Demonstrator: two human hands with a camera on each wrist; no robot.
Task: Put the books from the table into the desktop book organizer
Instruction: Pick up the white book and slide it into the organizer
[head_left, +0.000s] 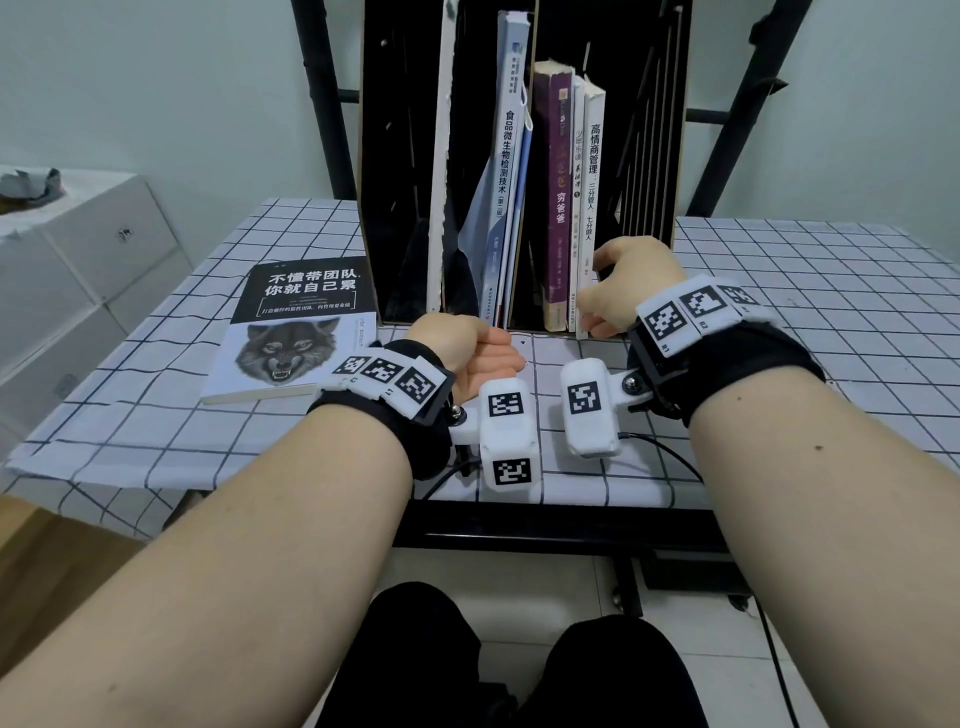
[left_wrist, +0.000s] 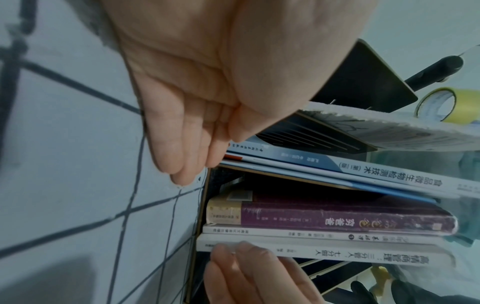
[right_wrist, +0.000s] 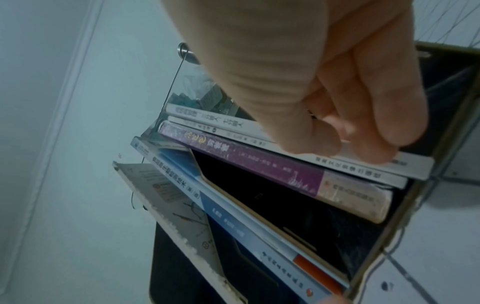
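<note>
A black desktop book organizer (head_left: 400, 156) stands at the back middle of the checked table (head_left: 805, 338). Several books stand upright in it: a blue-white one (head_left: 506, 171), a purple one (head_left: 556, 197) and a white one (head_left: 594, 171). One book with a wolf cover (head_left: 291, 332) lies flat on the table, left of the organizer. My right hand (head_left: 628, 291) grips the lower end of the white book (right_wrist: 415, 167), thumb and fingers curled on its spine. My left hand (head_left: 483, 353) rests open in front of the organizer, fingers (left_wrist: 182, 144) straight, holding nothing.
White boxes (head_left: 78, 249) sit off the table to the left. A yellow tape roll (left_wrist: 441, 105) lies behind the organizer. A black metal frame (head_left: 322, 93) rises behind the table. The table's front edge is just under my wrists.
</note>
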